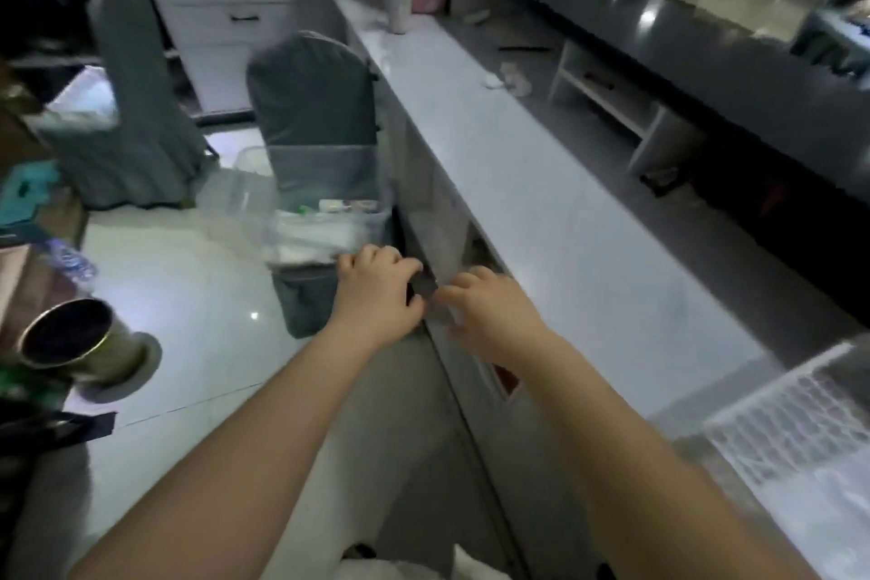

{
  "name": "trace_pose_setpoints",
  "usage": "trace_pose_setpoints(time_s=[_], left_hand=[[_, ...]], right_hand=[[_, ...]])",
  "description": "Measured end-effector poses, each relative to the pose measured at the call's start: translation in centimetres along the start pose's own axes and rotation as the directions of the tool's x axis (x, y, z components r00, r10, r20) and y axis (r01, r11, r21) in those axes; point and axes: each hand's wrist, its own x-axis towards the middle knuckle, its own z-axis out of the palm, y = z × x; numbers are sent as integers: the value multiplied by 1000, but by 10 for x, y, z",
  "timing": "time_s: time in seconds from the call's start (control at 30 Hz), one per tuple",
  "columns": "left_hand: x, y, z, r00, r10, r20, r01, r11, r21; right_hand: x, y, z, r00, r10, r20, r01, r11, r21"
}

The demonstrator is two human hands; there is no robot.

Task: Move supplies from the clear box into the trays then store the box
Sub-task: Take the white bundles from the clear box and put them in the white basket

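- My left grip [376, 287] is curled at the near corner of the clear box [325, 221] on the chair [310, 108]; I cannot tell its hold
- My right grip [489, 311] is half-curled at the desk [541, 212] edge, likewise unclear

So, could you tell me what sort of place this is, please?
Probably the staff side of a reception desk: a long white worktop sits below a raised dark counter, with grey-covered chairs and white drawers alongside.
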Motion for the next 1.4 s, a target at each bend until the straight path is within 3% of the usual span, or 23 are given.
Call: trace_pose_setpoints(time_s=[0.17,0.37,0.47,0.7,0.87,1.03,1.27,1.4], left_hand=[[12,-119,-9,988,-150,34,149,988,37],[38,-211,13,967,-248,63,248,969,7],[62,-240,31,958,-273,88,274,962,-5],[174,-311,55,950,-299,88,295,954,59],[244,-350,83,928,-318,193,305,948,92],[294,-393,106,901,-350,258,340,937,85],[365,-472,155,870,-271,412,265,961,75],[396,-510,195,813,-147,564,151,988,40]], right_hand=[[116,-60,17,990,-107,91,111,993,-36],[209,-84,41,964,-146,221,148,989,7],[252,-75,53,961,-157,229,146,987,64],[383,-14,73,988,-141,69,126,975,185],[480,21,106,967,-182,181,117,940,321],[555,38,144,947,-171,273,86,950,299],[632,41,200,906,-115,408,-16,953,304],[658,36,235,859,3,512,-188,932,310]])
